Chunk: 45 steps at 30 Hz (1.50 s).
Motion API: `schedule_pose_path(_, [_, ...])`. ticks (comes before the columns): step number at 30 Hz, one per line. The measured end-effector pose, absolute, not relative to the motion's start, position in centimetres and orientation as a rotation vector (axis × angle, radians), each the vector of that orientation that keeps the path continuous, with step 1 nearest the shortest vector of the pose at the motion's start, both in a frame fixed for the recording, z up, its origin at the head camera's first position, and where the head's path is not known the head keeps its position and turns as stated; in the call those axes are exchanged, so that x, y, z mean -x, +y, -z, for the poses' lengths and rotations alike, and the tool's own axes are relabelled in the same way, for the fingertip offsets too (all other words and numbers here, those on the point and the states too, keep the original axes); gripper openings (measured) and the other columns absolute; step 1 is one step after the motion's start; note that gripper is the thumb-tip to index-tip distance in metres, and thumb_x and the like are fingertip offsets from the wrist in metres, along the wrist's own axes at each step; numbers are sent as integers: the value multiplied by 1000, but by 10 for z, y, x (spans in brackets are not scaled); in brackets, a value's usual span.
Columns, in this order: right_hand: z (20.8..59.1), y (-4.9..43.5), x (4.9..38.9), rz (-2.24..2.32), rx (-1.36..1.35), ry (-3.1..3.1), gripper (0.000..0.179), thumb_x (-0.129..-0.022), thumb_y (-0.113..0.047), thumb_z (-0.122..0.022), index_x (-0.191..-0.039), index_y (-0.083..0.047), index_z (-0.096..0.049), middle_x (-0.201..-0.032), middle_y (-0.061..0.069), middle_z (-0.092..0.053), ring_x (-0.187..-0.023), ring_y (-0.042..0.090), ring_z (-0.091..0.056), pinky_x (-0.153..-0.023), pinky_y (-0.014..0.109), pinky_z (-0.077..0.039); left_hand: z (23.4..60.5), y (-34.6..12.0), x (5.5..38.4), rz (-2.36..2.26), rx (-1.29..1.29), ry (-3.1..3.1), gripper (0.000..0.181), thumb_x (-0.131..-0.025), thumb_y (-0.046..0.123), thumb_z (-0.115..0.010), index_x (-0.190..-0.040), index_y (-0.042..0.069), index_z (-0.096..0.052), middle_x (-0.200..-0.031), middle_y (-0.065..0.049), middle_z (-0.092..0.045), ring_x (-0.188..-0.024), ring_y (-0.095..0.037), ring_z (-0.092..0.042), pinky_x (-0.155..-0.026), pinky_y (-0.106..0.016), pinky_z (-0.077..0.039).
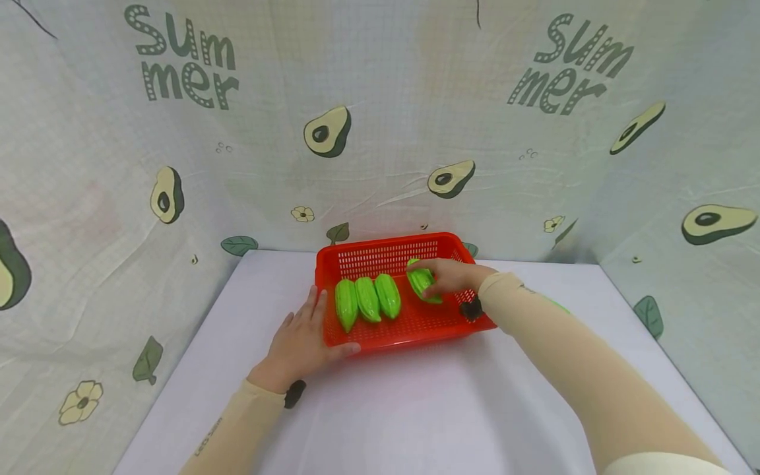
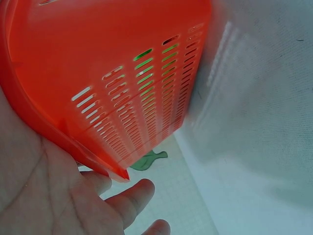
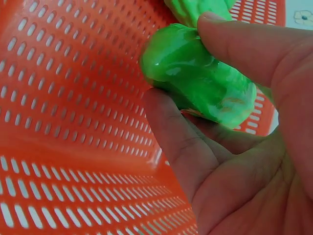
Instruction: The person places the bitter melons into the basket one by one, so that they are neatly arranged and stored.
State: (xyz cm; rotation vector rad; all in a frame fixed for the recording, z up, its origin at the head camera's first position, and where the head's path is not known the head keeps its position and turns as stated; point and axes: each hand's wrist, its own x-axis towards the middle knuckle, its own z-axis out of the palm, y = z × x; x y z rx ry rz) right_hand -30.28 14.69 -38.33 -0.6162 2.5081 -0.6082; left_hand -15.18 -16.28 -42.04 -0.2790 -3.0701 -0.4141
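Note:
A shallow red plastic basket (image 1: 404, 333) with slotted walls stands on the table. In its left part, three glossy green ridged vegetables (image 1: 367, 300) lie side by side, tapering toward the near side. My right hand (image 1: 456, 275) reaches over the basket's right side and holds a fourth green vegetable (image 3: 195, 73) between thumb and fingers, apart from the other three. My left hand (image 1: 303, 346) rests at the basket's left rim, fingers stretched along it and the thumb over the near corner. From the left wrist, the palm (image 2: 54, 191) shows against the rim's outer side.
The basket stands on a white table (image 1: 386, 409), near its back edge. Behind it and at both sides hangs a pale cloth (image 1: 386, 79) printed with avocados, leaves and lettering. A dark wrist device (image 1: 472, 309) overlaps the basket's right end in the head view.

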Motion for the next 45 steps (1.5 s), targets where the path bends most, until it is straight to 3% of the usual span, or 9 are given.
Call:
schedule_pose_path(9, [394, 139, 307, 602, 595, 2474, 62, -78, -28, -74, -131, -42, -46, -131, -1, -43, -118, 21, -37, -96, 46, -38, 420, -163, 152, 428, 270, -3071, 126, -59, 89, -39, -148, 6, -10, -153, -13, -8, -136, -31, -17, -102, -58, -23])
schedule_pose_path(16, [399, 132, 304, 591, 604, 2415, 65, -80, -25, -73, -137, -32, -44, -131, 1, -43, -117, 23, -36, -92, 43, -42, 421, -162, 152, 436, 272, -3062, 125, -60, 88, -42, -148, 6, -11, -152, -14, -9, -136, -31, -18, -102, -59, -22])
schedule_pose_path(33, [406, 124, 306, 525, 622, 2409, 64, -81, -27, -72, -137, -36, -42, -127, 1, -45, -113, 23, -39, -90, 43, -42, 420, -162, 151, 416, 289, -3059, 121, -63, 85, -46, -148, 5, -11, -152, -14, -9, -136, -30, -18, -102, -58, -23])
schedule_pose_path(41, [403, 120, 302, 521, 645, 2411, 69, -81, -26, -72, -140, -35, -38, -130, 1, -43, -114, 23, -38, -94, 43, -38, 419, -162, 151, 387, 288, -3063, 123, -61, 89, -39, -148, 5, -12, -152, -14, -9, -135, -30, -20, -102, -56, -23])
schedule_pose_path(45, [403, 118, 302, 514, 665, 2413, 71, -81, -25, -72, -141, -35, -36, -129, 1, -44, -113, 23, -39, -94, 42, -38, 419, -162, 151, 410, 288, -3056, 121, -63, 85, -45, -148, 5, -12, -152, -14, -9, -135, -30, -20, -103, -57, -22])
